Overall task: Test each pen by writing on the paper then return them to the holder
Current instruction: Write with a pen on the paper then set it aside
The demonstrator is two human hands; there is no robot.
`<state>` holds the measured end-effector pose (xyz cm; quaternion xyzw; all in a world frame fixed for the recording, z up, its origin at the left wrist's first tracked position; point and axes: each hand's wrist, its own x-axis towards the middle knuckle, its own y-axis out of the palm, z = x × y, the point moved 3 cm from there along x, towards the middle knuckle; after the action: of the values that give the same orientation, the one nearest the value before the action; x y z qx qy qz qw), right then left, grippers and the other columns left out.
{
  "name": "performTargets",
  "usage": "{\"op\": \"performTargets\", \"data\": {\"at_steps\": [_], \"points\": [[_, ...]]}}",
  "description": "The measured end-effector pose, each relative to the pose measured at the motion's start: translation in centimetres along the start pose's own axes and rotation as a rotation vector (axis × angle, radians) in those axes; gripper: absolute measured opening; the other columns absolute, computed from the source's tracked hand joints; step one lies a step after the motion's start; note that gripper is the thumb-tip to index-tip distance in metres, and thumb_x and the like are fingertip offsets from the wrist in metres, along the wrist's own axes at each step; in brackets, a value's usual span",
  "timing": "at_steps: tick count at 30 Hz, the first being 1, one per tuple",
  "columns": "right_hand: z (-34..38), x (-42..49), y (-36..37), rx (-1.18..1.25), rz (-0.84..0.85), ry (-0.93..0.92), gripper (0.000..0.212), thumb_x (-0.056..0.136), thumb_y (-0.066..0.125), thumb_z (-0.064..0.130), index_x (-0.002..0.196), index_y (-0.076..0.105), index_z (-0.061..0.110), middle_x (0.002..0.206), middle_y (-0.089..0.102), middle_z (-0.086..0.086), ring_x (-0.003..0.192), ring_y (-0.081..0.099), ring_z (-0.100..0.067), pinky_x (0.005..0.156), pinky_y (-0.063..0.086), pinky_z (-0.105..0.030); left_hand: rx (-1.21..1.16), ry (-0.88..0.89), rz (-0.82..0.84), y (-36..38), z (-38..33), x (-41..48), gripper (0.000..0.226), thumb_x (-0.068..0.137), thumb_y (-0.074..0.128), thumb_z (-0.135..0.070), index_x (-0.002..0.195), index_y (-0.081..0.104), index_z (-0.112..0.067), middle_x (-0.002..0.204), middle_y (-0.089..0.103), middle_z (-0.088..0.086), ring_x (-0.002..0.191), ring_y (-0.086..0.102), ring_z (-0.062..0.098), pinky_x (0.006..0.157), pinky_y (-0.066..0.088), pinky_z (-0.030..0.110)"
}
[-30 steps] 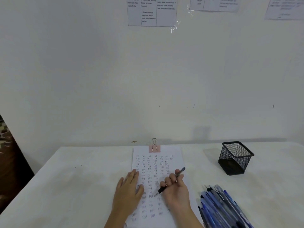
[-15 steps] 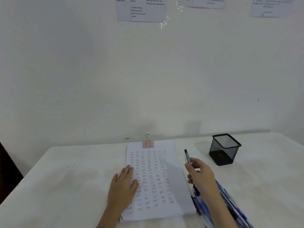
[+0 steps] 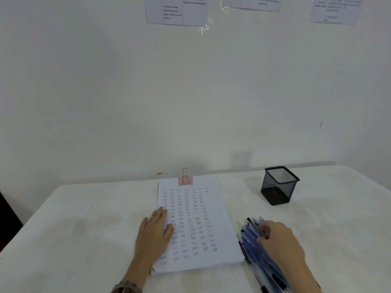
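Rows of "Test" on paper (image 3: 224, 240)

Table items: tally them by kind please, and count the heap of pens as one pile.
Mesh pen holder: 1
Paper stack: 1
Binder clip: 1
Pen pile: 1
Total: 4

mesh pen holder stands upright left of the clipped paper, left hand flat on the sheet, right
No: the head view shows the mesh pen holder upright to the right of the clipped paper, not left. The left hand is flat on the sheet.
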<state>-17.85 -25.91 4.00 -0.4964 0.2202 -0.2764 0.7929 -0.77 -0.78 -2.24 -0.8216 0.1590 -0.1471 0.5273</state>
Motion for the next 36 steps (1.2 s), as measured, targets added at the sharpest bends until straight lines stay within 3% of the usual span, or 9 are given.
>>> {"op": "performTargets", "data": {"at_steps": [5,8,10,12,16,21,32,36], "points": [[0.9,-0.4,-0.6,0.0,0.003,-0.002,0.031,0.089,0.058,0.033,0.118,0.055,0.022,0.114,0.041,0.0,0.094,0.052,-0.017,0.083,0.046,-0.028,-0.273,0.016,-0.129,-0.6,0.4,-0.3,0.04,0.099,0.032,-0.027,0.137,0.043,-0.019,0.143,0.037,-0.012,0.136,0.031,0.008,0.117,0.015,0.03],[4.2,-0.2,-0.5,0.246,-0.064,-0.147,0.035,0.092,0.054,0.028,0.124,0.054,0.014,0.121,0.042,-0.006,0.1,0.053,-0.019,0.09,0.041,-0.027,-0.334,0.002,-0.132,-0.8,0.3,-0.5,0.039,0.098,0.037,-0.022,0.136,0.044,-0.016,0.143,0.042,-0.005,0.133,0.035,0.009,0.116,0.022,0.032],[7.3,0.4,1.1,0.299,0.065,-0.224,0.041,0.096,0.046,0.028,0.134,0.045,0.012,0.134,0.04,-0.008,0.114,0.049,-0.021,0.093,0.037,-0.023,-0.277,0.001,-0.106,-0.7,0.3,-0.6,0.043,0.096,0.04,-0.02,0.139,0.04,-0.015,0.147,0.036,-0.005,0.135,0.033,0.008,0.116,0.02,0.029],[9.3,1.3,3.8,0.198,0.202,-0.199,0.046,0.098,0.04,0.028,0.14,0.033,0.009,0.142,0.028,-0.011,0.128,0.035,-0.025,0.099,0.033,-0.028,-0.233,-0.006,-0.09,-0.4,0.4,-0.8,0.046,0.096,0.041,-0.021,0.141,0.037,-0.016,0.149,0.031,-0.006,0.136,0.03,0.007,0.116,0.017,0.026],[9.8,2.7,6.7,-0.061,0.213,-0.106,0.036,0.096,0.04,0.023,0.129,0.034,0.011,0.136,0.03,-0.013,0.126,0.028,-0.03,0.104,0.029,-0.036,-0.187,-0.007,-0.072,-0.5,0.4,-0.9,0.048,0.097,0.038,-0.024,0.144,0.029,-0.018,0.152,0.024,-0.008,0.138,0.025,0.007,0.116,0.015,0.025],[10.7,2.5,7.4,-0.032,0.164,-0.148,0.036,0.095,0.043,0.022,0.128,0.036,0.012,0.133,0.032,-0.013,0.124,0.03,-0.028,0.101,0.029,-0.032,-0.181,-0.02,-0.084,-0.6,1.1,-1.0,0.047,0.098,0.036,-0.021,0.144,0.03,-0.015,0.153,0.022,-0.005,0.139,0.023,0.009,0.113,0.016,0.02],[12.6,0.3,9.5,-0.073,0.1,-0.316,0.047,0.095,0.04,0.034,0.136,0.03,0.013,0.133,0.034,-0.012,0.123,0.031,-0.027,0.1,0.029,-0.034,-0.112,-0.041,-0.125,-2.1,4.5,-2.1,0.045,0.096,0.035,-0.022,0.14,0.038,-0.014,0.15,0.029,-0.001,0.134,0.033,0.016,0.111,0.024,0.027],[12.0,0.5,9.1,-0.082,0.112,-0.337,0.049,0.093,0.041,0.037,0.136,0.032,0.014,0.135,0.036,-0.011,0.122,0.032,-0.028,0.099,0.03,-0.035,-0.035,-0.028,-0.141,-2.3,4.4,-2.4,0.08,0.076,0.006,-0.047,0.137,0.044,-0.012,0.147,0.037,0.001,0.131,0.041,0.019,0.109,0.03,0.032]]}}
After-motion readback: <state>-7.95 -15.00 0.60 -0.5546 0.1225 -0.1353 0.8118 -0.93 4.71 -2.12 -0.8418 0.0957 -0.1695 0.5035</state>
